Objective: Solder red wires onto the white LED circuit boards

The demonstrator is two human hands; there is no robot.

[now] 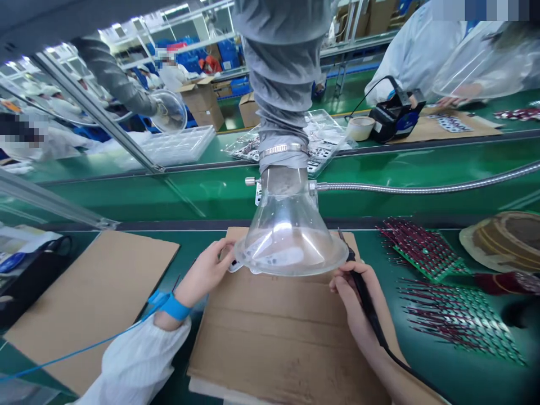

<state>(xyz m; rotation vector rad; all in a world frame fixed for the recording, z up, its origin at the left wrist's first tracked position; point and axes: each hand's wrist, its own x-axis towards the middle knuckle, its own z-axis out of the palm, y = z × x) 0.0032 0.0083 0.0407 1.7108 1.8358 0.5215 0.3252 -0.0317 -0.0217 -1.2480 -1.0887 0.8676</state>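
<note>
My right hand (pixel 358 287) grips a soldering iron (pixel 368 306) like a pen, its thin tip pointing up and away beside the hood's right rim. My left hand (pixel 211 264), with a blue wrist strap (pixel 176 307) behind it, is at the hood's left rim. Its thumb and fingers are closed on something I cannot make out, partly behind the rim. Between both hands hangs a clear cone-shaped fume hood (pixel 291 242). Through it a pale flat piece shows blurrily. Beneath lies a sheet of brown cardboard (pixel 278 332).
Green boards with dark red wires (pixel 459 320) lie on the right, near a round roll (pixel 502 242). Another cardboard sheet (pixel 97 298) is on the left. A grey duct (pixel 282 73) holds the hood. Across the green divider, a co-worker's sleeve (pixel 413 50) shows beside a black device (pixel 396 118).
</note>
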